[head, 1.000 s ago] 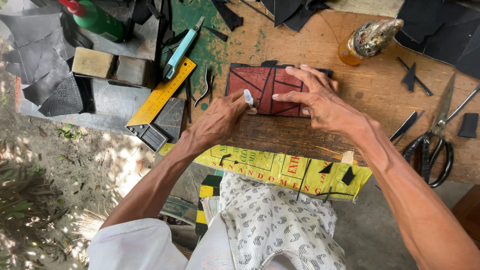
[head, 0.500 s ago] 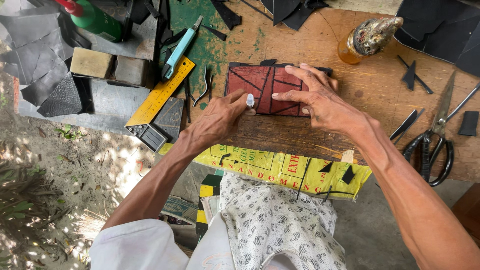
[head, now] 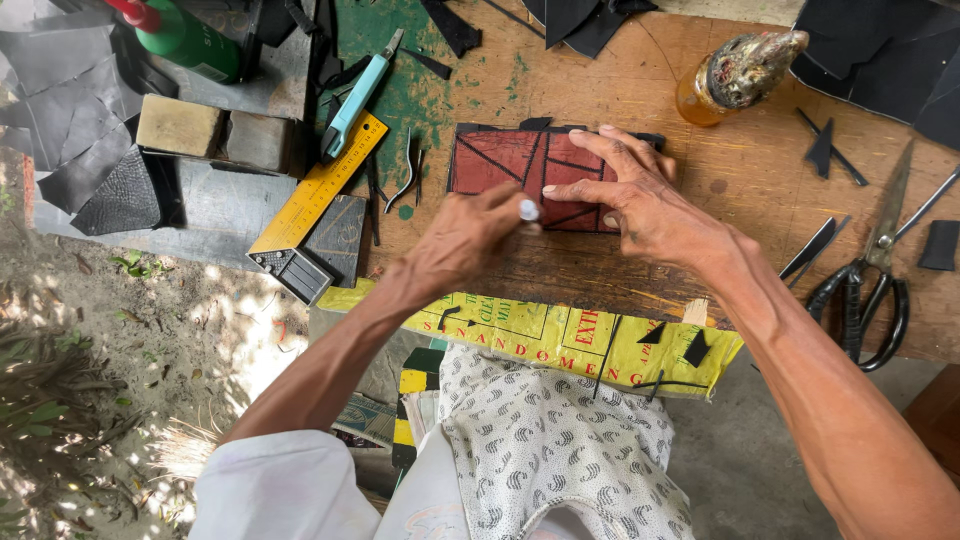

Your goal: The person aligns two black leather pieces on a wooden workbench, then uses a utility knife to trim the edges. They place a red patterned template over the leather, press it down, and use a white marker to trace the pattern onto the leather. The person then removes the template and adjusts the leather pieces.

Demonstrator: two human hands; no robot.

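Nearest the camera, a patterned white-and-grey cloth (head: 560, 440) covers the person's lap, and a yellow printed plastic sheet (head: 560, 340) hangs off the near edge of the worn wooden workbench (head: 640, 100).

Just past that edge, the left hand (head: 462, 240) is clenched around a small white-tipped tool (head: 528, 209), thumb and fingers pinching it, the tip touching the near edge of the red-brown rectangular leather piece with black crossing lines (head: 505, 165). The right hand (head: 640, 200) lies flat with fingers spread, pressing down on the right half of that leather piece, not gripping anything.

The leather piece sits flat at the centre of the bench, at 12 o'clock from the left hand.

At 9 o'clock from the left hand: a yellow metal ruler (head: 318, 180) lying diagonally, its near end resting on a dark textured block (head: 335, 235). At 11 o'clock from the left hand: a light-blue utility knife (head: 355, 100), beside the ruler's far end. Thin curved metal tweezers (head: 408, 175) lie between the ruler and the leather piece.

At 3 o'clock from the right hand: black-handled scissors (head: 870, 270), blades pointing away, and a slim dark blade (head: 808, 248) just left of them.

Far side: an amber glue bottle with a crusted top (head: 735, 75) at 1 o'clock from the right hand, a green bottle with a red cap (head: 185, 40) at the far left, and black leather scraps (head: 880, 60) at the top right corner
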